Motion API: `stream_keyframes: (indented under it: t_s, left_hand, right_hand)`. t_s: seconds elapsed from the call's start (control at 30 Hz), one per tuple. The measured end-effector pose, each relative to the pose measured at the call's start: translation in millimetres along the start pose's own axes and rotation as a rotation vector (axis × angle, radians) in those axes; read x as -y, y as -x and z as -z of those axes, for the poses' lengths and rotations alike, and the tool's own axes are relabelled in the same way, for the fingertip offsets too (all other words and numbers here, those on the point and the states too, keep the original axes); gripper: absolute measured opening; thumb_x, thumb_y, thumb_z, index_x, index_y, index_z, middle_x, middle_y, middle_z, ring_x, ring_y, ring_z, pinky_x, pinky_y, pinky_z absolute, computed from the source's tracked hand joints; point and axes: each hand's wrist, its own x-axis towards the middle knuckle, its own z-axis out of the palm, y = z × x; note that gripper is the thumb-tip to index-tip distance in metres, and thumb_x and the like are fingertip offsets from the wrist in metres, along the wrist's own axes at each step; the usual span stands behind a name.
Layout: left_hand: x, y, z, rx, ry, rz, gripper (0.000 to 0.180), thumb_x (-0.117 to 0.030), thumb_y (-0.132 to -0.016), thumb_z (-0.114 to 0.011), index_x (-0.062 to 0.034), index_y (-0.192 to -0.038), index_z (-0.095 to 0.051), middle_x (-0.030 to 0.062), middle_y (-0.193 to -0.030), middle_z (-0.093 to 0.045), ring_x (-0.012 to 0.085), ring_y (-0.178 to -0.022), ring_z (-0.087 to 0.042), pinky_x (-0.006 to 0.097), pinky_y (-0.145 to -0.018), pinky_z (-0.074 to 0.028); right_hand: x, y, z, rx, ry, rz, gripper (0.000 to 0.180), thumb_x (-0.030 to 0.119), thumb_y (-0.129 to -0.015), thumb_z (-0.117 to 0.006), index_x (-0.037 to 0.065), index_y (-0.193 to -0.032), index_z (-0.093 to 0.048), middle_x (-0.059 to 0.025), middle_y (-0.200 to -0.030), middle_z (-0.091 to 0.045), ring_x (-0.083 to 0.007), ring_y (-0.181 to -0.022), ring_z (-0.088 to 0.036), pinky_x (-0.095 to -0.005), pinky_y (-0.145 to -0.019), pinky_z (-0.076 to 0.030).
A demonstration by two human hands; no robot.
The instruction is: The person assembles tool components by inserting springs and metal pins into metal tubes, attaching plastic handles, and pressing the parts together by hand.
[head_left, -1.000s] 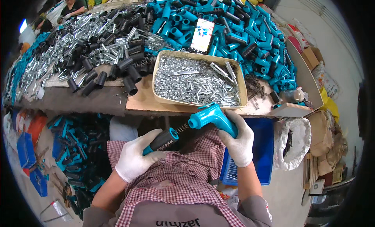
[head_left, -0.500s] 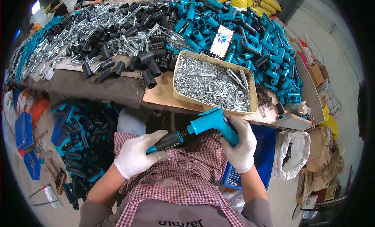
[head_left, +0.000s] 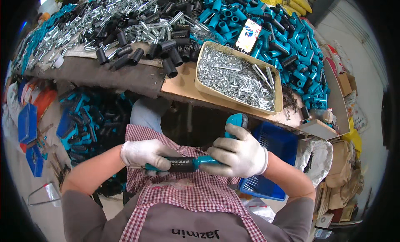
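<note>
Both white-gloved hands hold one teal-and-black tool above my apron. Its black sleeve point(head_left: 181, 164) lies level and meets the teal body point(head_left: 207, 160), with no gap visible between them. My left hand point(head_left: 145, 153) is closed on the sleeve's left end, thumb on top. Past that hand a thin metal shaft point(head_left: 136, 165) sticks out to the left. My right hand point(head_left: 239, 152) wraps round the teal body from above, its fingers hiding much of it. The body's rounded end point(head_left: 236, 120) rises beyond those fingers.
Ahead, the bench bears a cream tray point(head_left: 238, 103) of small metal parts, heaped teal bodies point(head_left: 298, 54), black sleeves point(head_left: 170, 68) and a lit phone point(head_left: 248, 36). Blue bins point(head_left: 266, 185) stand right, below the bench. Teal-and-black tools point(head_left: 81, 127) are piled on the left.
The teal body and black sleeve, earlier apart with a spring showing between them, now meet. Both hands sit closer to me, and the right has shifted its grip. The whole view has shifted slightly.
</note>
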Motion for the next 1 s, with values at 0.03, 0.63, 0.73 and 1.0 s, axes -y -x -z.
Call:
stream_keyframes:
  t_s: [0.03,0.63,0.73,1.0]
  left_hand:
    - [4.8,-1.0,2.9,0.061,0.070,0.029,0.077,-0.049,-0.087,-0.078,0.0046,-0.139,-0.057,0.0039,-0.087,-0.064,0.0081,-0.066,-0.057,0.022,-0.056,-0.048]
    - [-22.2,-2.3,-21.0,-0.686,-1.048,0.126,0.051,-0.040,-0.077,-0.079,-0.0079,-0.115,-0.067,0.0169,-0.088,-0.072,0.0371,-0.082,-0.072,0.046,-0.073,-0.057]
    - [-20.7,-1.1,-26.1,-0.553,-1.136,-0.098,0.038,-0.035,-0.078,-0.078,-0.0099,-0.105,-0.070,0.0174,-0.083,-0.072,0.0363,-0.077,-0.072,0.045,-0.072,-0.059]
    - [5.9,-10.0,-27.4,-0.537,-1.208,-0.061,0.023,-0.020,-0.077,-0.070,-0.0107,-0.098,-0.071,0.0150,-0.087,-0.072,0.0344,-0.081,-0.072,0.042,-0.073,-0.058]
  right_hand:
    - [-1.8,-0.4,-1.6,-0.028,0.010,0.086,0.035,0.024,-0.073,-0.069,0.028,-0.108,-0.072,0.0000,-0.094,-0.062,-0.0193,-0.090,-0.063,-0.0475,-0.094,-0.050]
    - [8.7,9.0,-15.2,-0.780,-1.174,-0.850,0.054,0.029,-0.102,-0.048,-0.008,-0.141,-0.051,-0.0245,-0.146,-0.054,-0.0322,-0.137,-0.052,-0.0433,-0.118,-0.035]
    - [2.8,6.4,-24.3,-0.733,-0.886,-1.032,0.046,0.024,-0.105,-0.043,-0.010,-0.131,-0.057,-0.0243,-0.135,-0.062,-0.0314,-0.128,-0.060,-0.0427,-0.113,-0.042]
    - [5.1,-11.0,-21.7,-0.681,-0.904,-0.851,0.050,0.042,-0.099,-0.057,-0.006,-0.107,-0.066,-0.0268,-0.119,-0.069,-0.0389,-0.116,-0.065,-0.0509,-0.108,-0.045]
